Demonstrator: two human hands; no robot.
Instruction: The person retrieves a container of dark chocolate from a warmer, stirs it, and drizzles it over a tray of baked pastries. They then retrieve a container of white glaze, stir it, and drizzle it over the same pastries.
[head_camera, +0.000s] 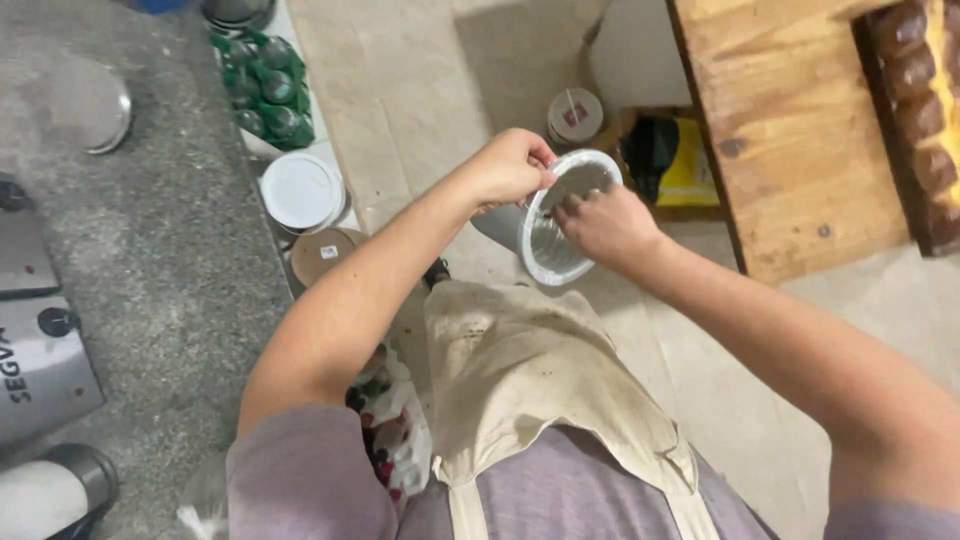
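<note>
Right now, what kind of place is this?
Probably a small food-making kitchen: a speckled stone counter with a steel appliance, a stained apron, and both hands on a foil cup.

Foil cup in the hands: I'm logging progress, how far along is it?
Done: the foil cup is picked up and looks empty inside. In hand: left hand grips its rim, right hand fingers reach inside. Left: cannot tell; nothing is in it yet.

A foil cup (560, 225) is held btwn left hand (510, 165) at its rim and right hand (605, 225) reaching in, w/ a stone counter (170, 220) at left, a wooden table (790, 130) at right, and round lids (300, 190) on the floor beside the counter.
</note>
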